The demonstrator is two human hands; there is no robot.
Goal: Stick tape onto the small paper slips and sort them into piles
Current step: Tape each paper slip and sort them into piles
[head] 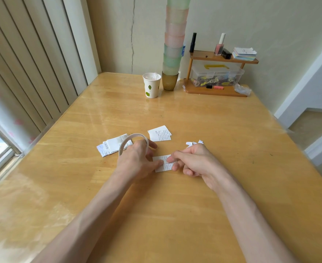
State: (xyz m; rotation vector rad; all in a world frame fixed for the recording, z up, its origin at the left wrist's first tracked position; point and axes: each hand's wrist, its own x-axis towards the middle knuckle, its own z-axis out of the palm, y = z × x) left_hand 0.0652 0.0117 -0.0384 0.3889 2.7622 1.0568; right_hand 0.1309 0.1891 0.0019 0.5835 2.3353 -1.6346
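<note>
Desk [194,114]: pale glossy wood, fills most of the view, wall along its far edge.

Cup tower [175,35]: translucent pink and green plastic cups stacked upright at far centre, rising out of the top of the view, with an amber cup as the base.

Wooden two-tier rack [213,92]: far right, against the wall. Clear plastic box [217,74] sits on its lower tier; small bottles and a stack of cards are on the upper tier.

Left hand [137,162]: near centre of the desk. Fingers curled through the white tape roll [131,138], which arcs over the back of the hand. Thumb tip presses the left end of the printed white paper slip [161,162].

Right hand [198,162]: just right of the left hand. Index and thumb tips are together on the slip's right part, clamped on it; other fingers curled in.

White paper cup with green leaf print [151,85]: far centre, just left of the amber cup.

Left pile of slips [112,146]: fanned, just left of the tape roll.

Far pile of slips [160,133]: just beyond the hands, apart from the left pile.

The slip lies flat on the desk between both hands.

White paper scraps [194,142]: just beyond the right hand.
</note>
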